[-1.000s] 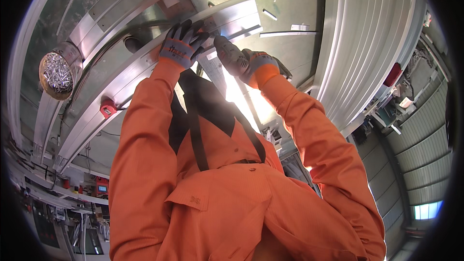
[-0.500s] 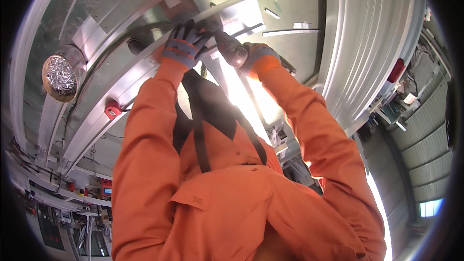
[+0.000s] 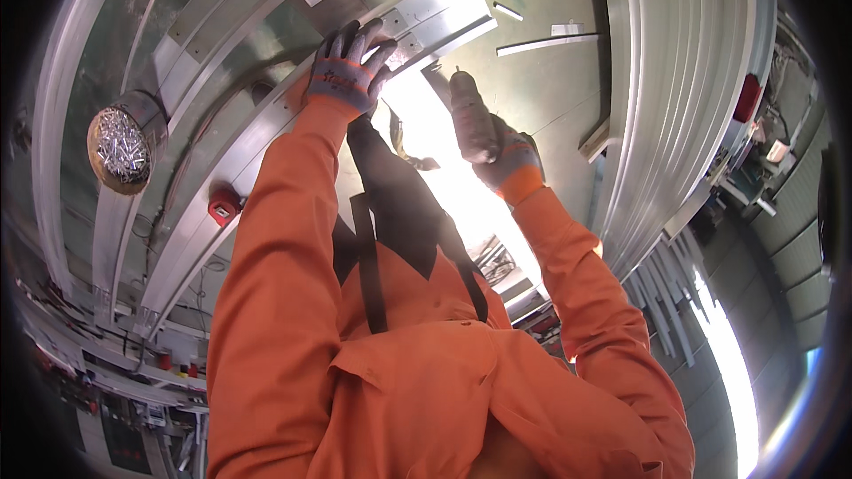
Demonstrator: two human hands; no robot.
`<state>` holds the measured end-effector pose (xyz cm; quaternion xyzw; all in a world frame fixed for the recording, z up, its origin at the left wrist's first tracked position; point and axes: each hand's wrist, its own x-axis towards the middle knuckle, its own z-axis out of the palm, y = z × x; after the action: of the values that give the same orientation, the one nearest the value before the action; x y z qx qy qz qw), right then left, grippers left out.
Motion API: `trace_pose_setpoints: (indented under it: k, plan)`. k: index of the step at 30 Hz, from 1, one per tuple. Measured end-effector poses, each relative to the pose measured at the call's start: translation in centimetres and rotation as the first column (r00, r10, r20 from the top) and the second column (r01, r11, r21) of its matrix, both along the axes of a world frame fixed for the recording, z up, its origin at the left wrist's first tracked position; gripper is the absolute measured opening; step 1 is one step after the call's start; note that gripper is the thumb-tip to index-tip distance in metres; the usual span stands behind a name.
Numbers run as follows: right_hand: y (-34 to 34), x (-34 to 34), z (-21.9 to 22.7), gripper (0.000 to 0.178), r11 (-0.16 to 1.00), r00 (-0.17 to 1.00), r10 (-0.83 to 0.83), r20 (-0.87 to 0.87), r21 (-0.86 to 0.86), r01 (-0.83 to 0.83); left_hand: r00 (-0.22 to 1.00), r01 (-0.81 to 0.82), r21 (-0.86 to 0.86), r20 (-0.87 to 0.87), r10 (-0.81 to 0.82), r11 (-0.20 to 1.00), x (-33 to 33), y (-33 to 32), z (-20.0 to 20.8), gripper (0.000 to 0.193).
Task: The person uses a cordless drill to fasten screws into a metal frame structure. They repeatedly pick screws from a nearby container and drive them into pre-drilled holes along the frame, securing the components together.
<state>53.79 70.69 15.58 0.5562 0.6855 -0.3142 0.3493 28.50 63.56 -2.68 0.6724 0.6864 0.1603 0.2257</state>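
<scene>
My left hand (image 3: 346, 69), in a grey glove with dark fingertips, lies on a long silvery metal profile (image 3: 435, 22). Its fingers are spread over the profile, near small holes. To the right, my gloved right hand (image 3: 513, 158) is closed around a power drill (image 3: 473, 120). A thin bit shows at the drill's front end, pointing away from me and apart from the profile. The drill's grip is mostly hidden by the hand.
A round tub (image 3: 122, 151) full of small silvery metal pieces stands at the left. A red tape measure (image 3: 224, 204) rests on the profile. Long metal profiles (image 3: 692, 80) are stacked at the right. Small offcuts (image 3: 546, 44) lie beyond the drill.
My right hand has drawn the drill back from the profile, toward the right and nearer to me. My left hand stays on the profile, its fingers now more spread.
</scene>
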Motion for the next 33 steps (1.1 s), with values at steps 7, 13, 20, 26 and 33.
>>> trace_pose_setpoints:
  k: [7, 13, 20, 26, 33]
  plan:
    - [-9.6, 7.4, -13.8, 0.076, 0.975, 0.975, -0.217, 0.049, 0.048, 0.215, 0.988, 0.056, 0.036, -0.145, -0.050, 0.998, 0.1, -0.1, -0.4, 0.058]
    - [-11.9, 4.4, -16.8, 0.074, 0.977, 0.958, -0.213, 0.192, 0.019, 0.213, 0.996, -0.085, 0.241, 0.016, 0.084, 0.967, -3.6, -5.4, 5.6, 0.056]
    - [-12.7, 6.8, -18.3, 0.085, 0.973, 0.972, -0.207, 0.107, 0.128, 0.193, 0.699, -0.715, 0.196, 0.154, 0.699, 0.671, -21.1, -18.6, 10.6, 0.041]
    - [-12.1, 7.4, -18.4, 0.074, 0.974, 0.993, -0.107, 0.057, 0.206, 0.093, 0.723, -0.685, -0.135, -0.251, 0.644, 0.716, -33.6, -21.2, 9.2, 0.053]
    - [-11.4, 5.2, -16.4, 0.092, 0.976, 0.976, -0.140, 0.169, 0.191, 0.107, 0.732, -0.675, -0.190, -0.296, 0.614, 0.713, -33.7, -19.8, 7.5, 0.038]
